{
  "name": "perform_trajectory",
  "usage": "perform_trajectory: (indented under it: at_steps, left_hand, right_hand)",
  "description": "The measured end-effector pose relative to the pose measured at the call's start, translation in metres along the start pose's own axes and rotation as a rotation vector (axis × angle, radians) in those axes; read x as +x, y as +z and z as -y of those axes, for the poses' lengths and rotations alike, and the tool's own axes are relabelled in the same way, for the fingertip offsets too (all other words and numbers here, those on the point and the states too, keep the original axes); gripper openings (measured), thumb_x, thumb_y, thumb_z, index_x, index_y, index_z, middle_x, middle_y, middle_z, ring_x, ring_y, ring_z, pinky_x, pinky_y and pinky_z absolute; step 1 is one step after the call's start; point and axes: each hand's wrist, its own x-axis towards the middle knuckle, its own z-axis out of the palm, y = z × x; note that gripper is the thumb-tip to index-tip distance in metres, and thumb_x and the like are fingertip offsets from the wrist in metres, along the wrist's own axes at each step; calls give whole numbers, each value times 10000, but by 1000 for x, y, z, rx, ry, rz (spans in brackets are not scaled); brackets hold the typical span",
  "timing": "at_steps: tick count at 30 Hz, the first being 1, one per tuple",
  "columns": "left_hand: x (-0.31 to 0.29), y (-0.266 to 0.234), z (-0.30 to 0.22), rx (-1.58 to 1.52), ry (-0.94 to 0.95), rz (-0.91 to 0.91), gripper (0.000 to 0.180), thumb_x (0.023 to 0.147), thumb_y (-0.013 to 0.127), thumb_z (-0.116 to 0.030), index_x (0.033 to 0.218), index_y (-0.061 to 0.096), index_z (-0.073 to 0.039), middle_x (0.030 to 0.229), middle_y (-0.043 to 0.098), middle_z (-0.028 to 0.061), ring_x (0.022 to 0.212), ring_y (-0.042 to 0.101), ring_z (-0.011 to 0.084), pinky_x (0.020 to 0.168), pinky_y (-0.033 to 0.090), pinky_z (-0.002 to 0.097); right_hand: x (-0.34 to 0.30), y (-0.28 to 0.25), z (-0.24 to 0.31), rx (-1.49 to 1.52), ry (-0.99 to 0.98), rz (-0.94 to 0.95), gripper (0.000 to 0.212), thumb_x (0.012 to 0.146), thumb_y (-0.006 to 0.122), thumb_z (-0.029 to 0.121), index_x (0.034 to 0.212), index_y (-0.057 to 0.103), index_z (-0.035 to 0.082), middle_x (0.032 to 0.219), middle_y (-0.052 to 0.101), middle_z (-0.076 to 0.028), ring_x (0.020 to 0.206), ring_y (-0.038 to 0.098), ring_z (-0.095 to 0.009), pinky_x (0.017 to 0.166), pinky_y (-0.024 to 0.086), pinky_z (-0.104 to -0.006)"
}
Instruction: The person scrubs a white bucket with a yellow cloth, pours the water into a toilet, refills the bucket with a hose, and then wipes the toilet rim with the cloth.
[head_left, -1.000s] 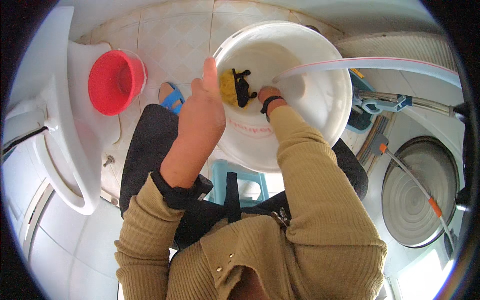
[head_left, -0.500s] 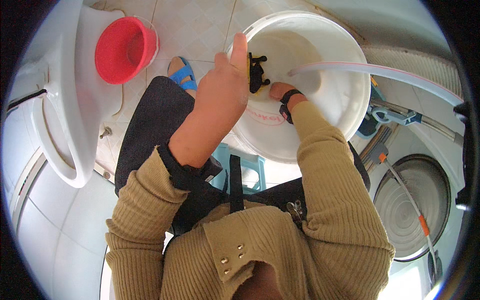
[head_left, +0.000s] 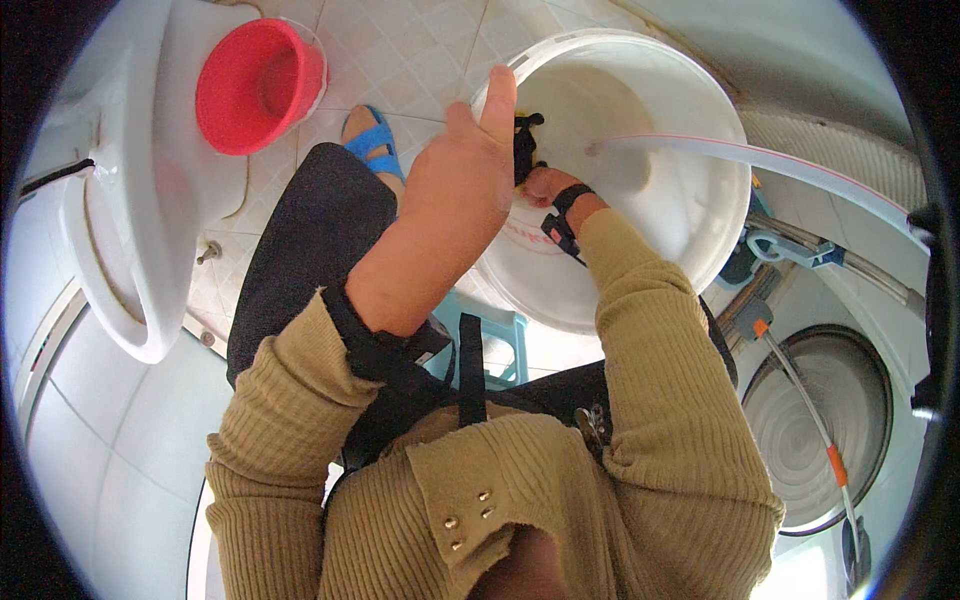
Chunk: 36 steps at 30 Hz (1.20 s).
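Observation:
A large white bucket (head_left: 700, 230) stands in front of me, with a pinkish mark on its inner wall. My left hand (head_left: 465, 165) is at its left rim, one finger stretched along the edge and the others curled out of sight. Beside that hand, inside the bucket, hangs a small black and yellow thing (head_left: 524, 150) of soft look, which the left hand seems to grip. Down in the bucket my right hand (head_left: 545, 185) is closed at the thing's lower end, its fingertips hidden. A clear hose (head_left: 760, 152) runs over the right rim into the bucket.
A red bucket (head_left: 250, 90) sits on the tiled floor by a white toilet (head_left: 150, 200) at the left. Under me is a light blue stool (head_left: 510, 345). Mop handles (head_left: 850, 262) and a round dark-rimmed basin (head_left: 820, 430) are at the right.
My right hand has moved left and up to the black and yellow thing, from which it was apart. The thing now shows less beside my left hand. The whole view has shifted slightly.

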Motion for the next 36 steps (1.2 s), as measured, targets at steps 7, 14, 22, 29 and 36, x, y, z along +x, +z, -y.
perform_trajectory:
  at_steps: [7, 14, 22, 29, 36]
  left_hand:
    - [0, 0, -1, -1, -28, 50, 607, 807, 478, -75, 1347, 202, -56, 960, 488, 289, 721, 596, 430, 612, 505, 455]
    - [-2, -1, 0, -7, -14, 27, 638, 795, 517, -83, 1349, 201, -66, 946, 494, 275, 724, 600, 425, 596, 508, 446]
    - [-1, -3, -2, 28, -17, 34, 667, 773, 529, -58, 1352, 197, -44, 933, 494, 269, 698, 598, 419, 581, 507, 440]
    - [1, -2, -4, 20, -58, 55, 637, 796, 504, -70, 1355, 200, -65, 943, 493, 273, 702, 592, 429, 583, 501, 449]
    - [3, -5, -9, 58, -72, 110, 599, 827, 444, -57, 1349, 152, -28, 964, 520, 296, 790, 593, 440, 670, 497, 478]
  right_hand:
    - [-33, -23, 15, 128, -111, 33, 157, 685, 555, 185, 733, 612, 46, 742, 597, -149, 675, 572, -310, 597, 454, -413]
    - [-18, -2, -5, 216, 170, 0, 283, 720, 551, 237, 912, 661, 62, 980, 631, -171, 921, 604, -328, 771, 475, -414]
    - [-14, -9, 4, 55, -91, 56, 296, 757, 551, 312, 857, 671, 60, 930, 641, -155, 877, 607, -314, 747, 471, -419]
    - [-73, -51, 27, 43, 177, 17, 302, 753, 516, 199, 987, 642, 55, 994, 630, -157, 957, 589, -323, 803, 460, -439]
    - [-111, -94, 71, -167, -72, -265, 214, 734, 517, 137, 847, 640, 3, 860, 641, -180, 827, 614, -352, 713, 487, -421]
